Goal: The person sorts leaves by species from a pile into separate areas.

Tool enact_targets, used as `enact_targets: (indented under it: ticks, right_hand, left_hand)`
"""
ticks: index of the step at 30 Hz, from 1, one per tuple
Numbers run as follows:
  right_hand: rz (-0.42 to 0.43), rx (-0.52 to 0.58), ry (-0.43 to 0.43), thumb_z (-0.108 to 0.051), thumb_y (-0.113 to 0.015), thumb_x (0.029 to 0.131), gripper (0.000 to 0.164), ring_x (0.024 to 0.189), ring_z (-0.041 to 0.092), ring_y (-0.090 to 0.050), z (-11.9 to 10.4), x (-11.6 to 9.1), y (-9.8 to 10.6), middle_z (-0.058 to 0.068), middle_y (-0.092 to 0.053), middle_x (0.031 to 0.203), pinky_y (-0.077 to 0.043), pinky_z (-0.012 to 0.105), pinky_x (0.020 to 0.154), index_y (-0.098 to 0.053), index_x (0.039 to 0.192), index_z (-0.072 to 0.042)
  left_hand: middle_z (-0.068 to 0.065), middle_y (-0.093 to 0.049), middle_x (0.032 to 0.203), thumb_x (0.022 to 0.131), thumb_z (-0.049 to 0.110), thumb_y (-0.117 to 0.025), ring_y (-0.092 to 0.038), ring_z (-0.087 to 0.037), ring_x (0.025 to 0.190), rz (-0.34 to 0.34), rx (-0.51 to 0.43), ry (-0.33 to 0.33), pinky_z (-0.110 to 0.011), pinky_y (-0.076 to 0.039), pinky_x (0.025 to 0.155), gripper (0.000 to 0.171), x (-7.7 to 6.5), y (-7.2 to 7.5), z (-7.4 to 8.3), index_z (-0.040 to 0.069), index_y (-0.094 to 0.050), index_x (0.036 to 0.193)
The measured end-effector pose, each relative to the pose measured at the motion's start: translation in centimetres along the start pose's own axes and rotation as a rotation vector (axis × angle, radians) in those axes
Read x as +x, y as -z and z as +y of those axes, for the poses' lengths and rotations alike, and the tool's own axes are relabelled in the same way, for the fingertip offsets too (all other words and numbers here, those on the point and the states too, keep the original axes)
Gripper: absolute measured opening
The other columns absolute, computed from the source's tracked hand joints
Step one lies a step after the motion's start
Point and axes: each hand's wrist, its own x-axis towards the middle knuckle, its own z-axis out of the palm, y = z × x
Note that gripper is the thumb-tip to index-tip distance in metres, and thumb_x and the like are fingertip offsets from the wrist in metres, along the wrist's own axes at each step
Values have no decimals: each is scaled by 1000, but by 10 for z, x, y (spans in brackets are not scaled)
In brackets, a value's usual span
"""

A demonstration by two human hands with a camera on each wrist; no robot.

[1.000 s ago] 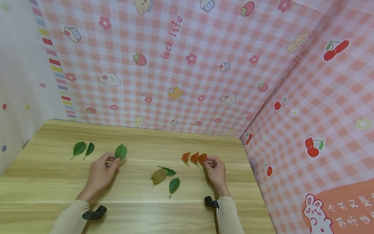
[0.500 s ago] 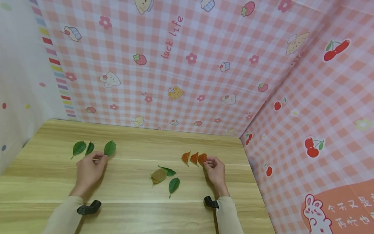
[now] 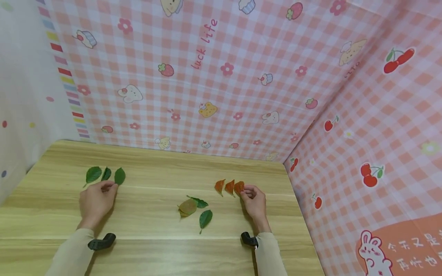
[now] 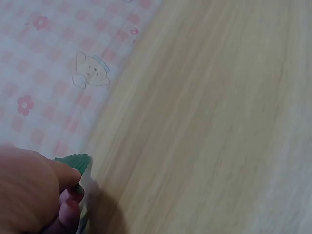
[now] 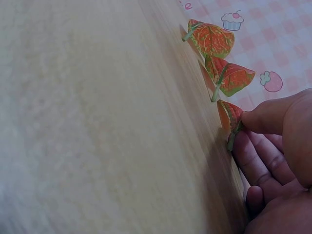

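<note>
My left hand (image 3: 98, 201) pinches a green leaf (image 3: 119, 176) by its lower end between thumb and fingers; the left wrist view shows only part of this leaf (image 4: 78, 162) past the fingertips. Just left of it on the table lie two more green leaves, one flat (image 3: 93, 174) and one folded narrow (image 3: 106, 173), its lower end hidden by the hand. At the right, my right hand (image 3: 254, 201) pinches the rightmost orange-red leaf (image 5: 232, 115) near its stem. Two similar orange-red leaves (image 5: 229, 78) (image 5: 210, 39) stand in a row beside it.
Mid-table, a yellow-brown leaf (image 3: 188, 206) overlaps a dark green leaf (image 3: 200, 202), and another green leaf (image 3: 205, 219) lies in front of them. A checked cloth wall (image 3: 193, 126) rises at the table's back edge, with another (image 3: 345, 153) on the right.
My left hand has moved leftward with the green leaf, bringing it beside the two green leaves at the left. The right hand has stayed on the orange-red leaf.
</note>
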Motion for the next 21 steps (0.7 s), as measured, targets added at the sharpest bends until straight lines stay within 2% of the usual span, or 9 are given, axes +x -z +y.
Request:
enact_targets:
  ticks: [9,21]
  right_hand:
    - [2,3,1,-2,-79,104,19,97,13,-70,-1,-1,0,24,-80,112,-55,16,80,-78,122,4]
    - [10,-10,11,0,-79,102,18,92,8,-70,1,-1,-1,19,-81,108,-55,16,80,-79,120,2]
  left_hand:
    - [-24,-84,96,105,14,-76,-76,-45,82,-36,26,-15,-35,-45,62,20,8,2,-10,-4,-84,108]
    - [-21,-83,90,102,20,-76,-75,-38,74,-42,37,25,-35,-44,59,24,11,2,-11,-2,-84,100]
